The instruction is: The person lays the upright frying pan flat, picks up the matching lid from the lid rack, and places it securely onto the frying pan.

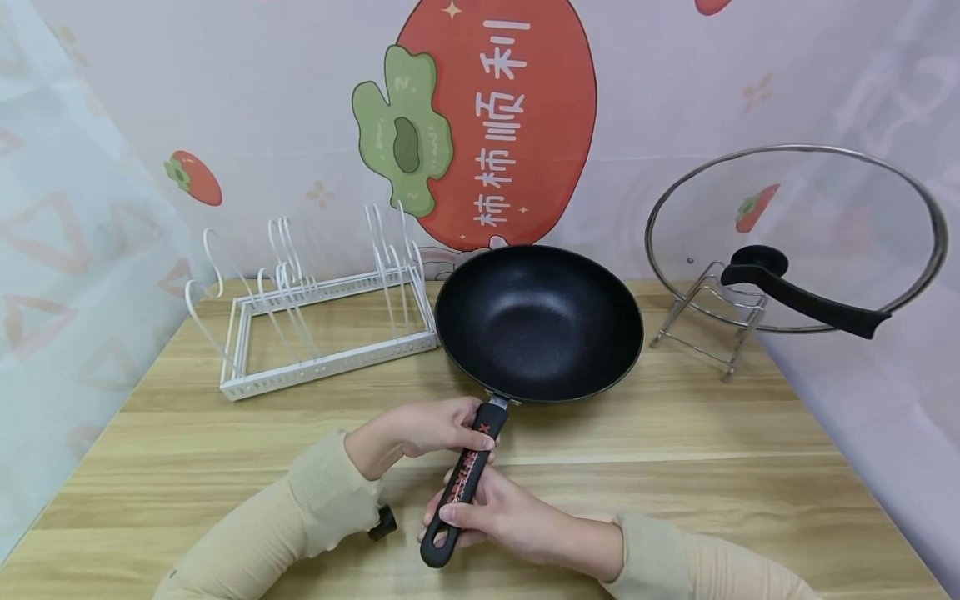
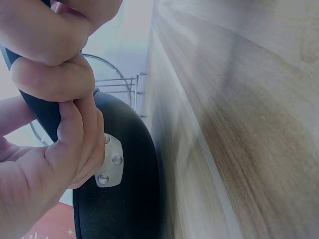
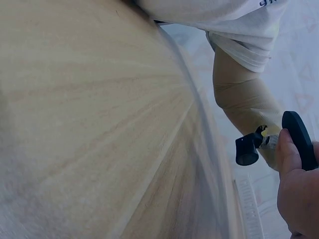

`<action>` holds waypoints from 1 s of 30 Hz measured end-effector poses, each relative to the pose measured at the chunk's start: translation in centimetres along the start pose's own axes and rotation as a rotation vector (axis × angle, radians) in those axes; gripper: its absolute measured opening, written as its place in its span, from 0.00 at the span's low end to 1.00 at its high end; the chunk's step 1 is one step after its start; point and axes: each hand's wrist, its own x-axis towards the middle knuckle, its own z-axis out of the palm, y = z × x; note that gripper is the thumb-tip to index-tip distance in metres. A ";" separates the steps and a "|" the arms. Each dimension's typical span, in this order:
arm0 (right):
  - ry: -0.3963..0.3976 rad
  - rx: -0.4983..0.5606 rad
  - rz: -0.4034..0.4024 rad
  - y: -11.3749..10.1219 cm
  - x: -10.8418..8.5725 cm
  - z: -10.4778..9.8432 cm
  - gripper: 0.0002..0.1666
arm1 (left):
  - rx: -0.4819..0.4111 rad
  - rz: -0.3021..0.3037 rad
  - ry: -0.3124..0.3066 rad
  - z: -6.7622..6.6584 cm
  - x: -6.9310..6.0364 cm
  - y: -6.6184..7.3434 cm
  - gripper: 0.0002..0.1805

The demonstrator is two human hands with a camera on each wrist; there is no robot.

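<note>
A black wok [image 1: 536,325] with a long black handle [image 1: 467,475] is in the middle of the head view, its inside facing up and toward me. Near the pan end, my left hand [image 1: 442,429] grips the handle, thumb on top and fingers beneath. Lower down, close to the hanging loop, my right hand [image 1: 510,517] holds the same handle with its thumb over it. In the left wrist view the wok's riveted bracket [image 2: 110,162] shows beside the left fingers. The handle's end [image 3: 297,137] rises from the right hand in the right wrist view.
A white rack [image 1: 330,364] with upright wire hooks stands left of the wok. On the right, a glass lid [image 1: 840,225] with a black handle leans in a small metal stand [image 1: 708,325]. Wooden tabletop [image 1: 675,467] lies beneath, with a printed cloth [image 1: 262,108] behind.
</note>
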 end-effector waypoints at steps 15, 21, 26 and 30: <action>-0.005 0.033 0.015 -0.1 -0.1 0.5 0.16 | 0.003 -0.014 -0.009 0.1 -0.2 -0.2 0.12; -0.003 0.037 0.013 0.1 -0.1 0.6 0.16 | 0.002 -0.029 -0.007 0.3 -0.2 0.0 0.13; 0.003 0.036 0.016 0.2 -0.2 0.6 0.16 | 0.006 -0.032 -0.014 0.4 -0.3 0.1 0.13; 0.006 0.040 0.023 0.1 -0.2 0.7 0.15 | 0.005 -0.030 -0.023 0.3 -0.3 0.0 0.12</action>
